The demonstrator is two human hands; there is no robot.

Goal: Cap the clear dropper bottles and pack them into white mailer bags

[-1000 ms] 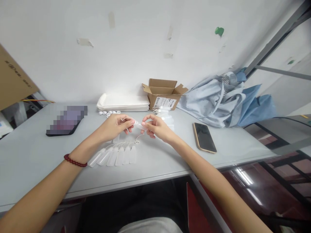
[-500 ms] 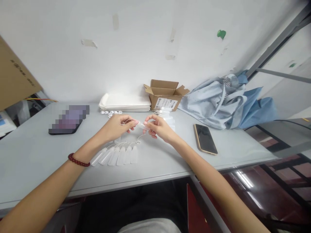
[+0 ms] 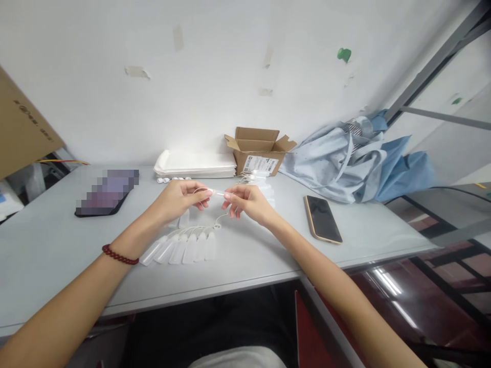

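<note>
My left hand [image 3: 180,198] and my right hand [image 3: 245,202] meet above the grey table [image 3: 57,250], fingers pinched on the two ends of a small clear plastic piece [image 3: 218,193] with a thin white string. Below them lies a row of several white tags [image 3: 180,249] fanned out flat, joined by white strings to a loop [image 3: 218,225]. A dark red bead bracelet [image 3: 118,254] sits on my left wrist.
A black phone with a gold edge [image 3: 322,218] lies right of my right arm. An open cardboard box [image 3: 259,151], a stack of white sheets [image 3: 195,163] and more small white pieces [image 3: 171,180] stand at the back. Blue cloth [image 3: 356,158] is heaped at the right; a dark device [image 3: 105,194] lies left.
My hands have stayed together on the clear piece, with the fingers shifting slightly along it. The view has swayed a little.
</note>
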